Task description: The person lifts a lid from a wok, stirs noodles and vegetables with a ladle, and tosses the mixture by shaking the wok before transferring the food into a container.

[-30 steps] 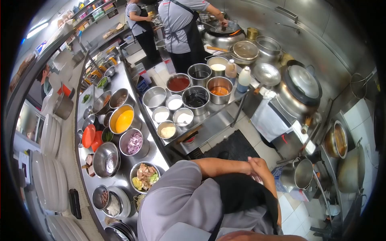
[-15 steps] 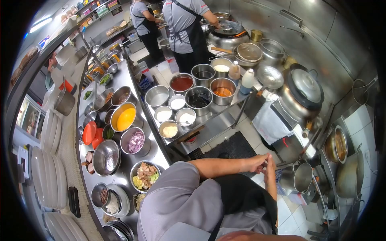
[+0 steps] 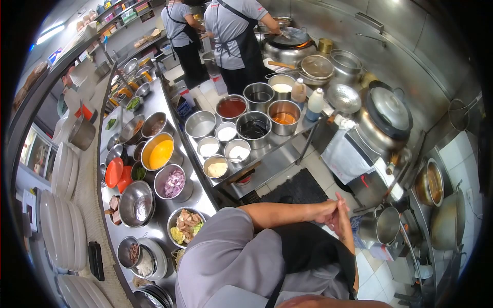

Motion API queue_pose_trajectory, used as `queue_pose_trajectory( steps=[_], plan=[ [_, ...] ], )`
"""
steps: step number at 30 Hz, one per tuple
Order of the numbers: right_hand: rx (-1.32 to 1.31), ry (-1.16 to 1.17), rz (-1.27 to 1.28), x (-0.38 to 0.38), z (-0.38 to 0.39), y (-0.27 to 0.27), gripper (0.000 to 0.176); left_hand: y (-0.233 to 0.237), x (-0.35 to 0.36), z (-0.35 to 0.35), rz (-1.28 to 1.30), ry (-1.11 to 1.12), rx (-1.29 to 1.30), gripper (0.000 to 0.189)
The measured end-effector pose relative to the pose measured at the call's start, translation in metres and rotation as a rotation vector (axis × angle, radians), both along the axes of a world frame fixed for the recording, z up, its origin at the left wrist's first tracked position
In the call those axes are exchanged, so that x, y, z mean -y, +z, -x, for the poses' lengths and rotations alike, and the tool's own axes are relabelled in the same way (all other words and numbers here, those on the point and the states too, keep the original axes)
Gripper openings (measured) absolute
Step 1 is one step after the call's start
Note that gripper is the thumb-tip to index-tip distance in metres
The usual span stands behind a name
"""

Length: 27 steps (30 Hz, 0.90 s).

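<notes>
My left hand (image 3: 322, 207) and my right hand (image 3: 341, 218) meet in front of my black apron, pressed against each other with nothing in them. The fingers of my right hand point upward and are loosely apart. Closest to them is a steel pot (image 3: 381, 226) just to the right. A steel trolley (image 3: 272, 154) with several bowls of sauces and white powders stands ahead of my hands. Beside my left elbow is a bowl of chopped meat and vegetables (image 3: 185, 226).
A long steel counter (image 3: 160, 102) on the left carries several bowls and an orange sauce bowl (image 3: 157, 152). Stacked white plates (image 3: 61, 231) are far left. A large lidded pot (image 3: 386, 110) stands at right. Two people (image 3: 233, 36) work at a wok at the back. A black floor mat (image 3: 300, 187) lies below the trolley.
My hands were clasped one second ago. They then came apart slightly with fingers spread, and now press together again a little lower, right fingers pointing up.
</notes>
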State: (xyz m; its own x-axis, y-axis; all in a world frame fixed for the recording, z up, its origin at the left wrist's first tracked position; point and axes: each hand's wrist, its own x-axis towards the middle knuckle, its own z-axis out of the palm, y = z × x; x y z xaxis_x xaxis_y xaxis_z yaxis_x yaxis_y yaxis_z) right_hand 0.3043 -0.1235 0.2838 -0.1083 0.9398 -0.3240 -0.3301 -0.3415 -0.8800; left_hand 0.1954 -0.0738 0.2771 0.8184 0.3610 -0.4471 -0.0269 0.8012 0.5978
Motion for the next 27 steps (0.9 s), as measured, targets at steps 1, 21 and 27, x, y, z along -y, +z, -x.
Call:
queue_pose_trajectory(
  steps=[1, 21, 27],
  plan=[
    [-0.007, 0.023, 0.019, 0.003, 0.0, 0.004, 0.074, -0.001, 0.0, 0.0, -0.003, -0.02, 0.003, 0.066],
    [0.745, -0.013, -0.431, 0.005, -0.014, -0.045, 0.058, -0.002, 0.012, -0.002, -0.335, -0.034, -0.111, 0.066],
    [0.547, 0.093, -0.195, 0.02, 0.011, 0.031, 0.061, -0.01, 0.012, -0.005, -0.443, -0.008, -0.177, 0.063]
  ],
)
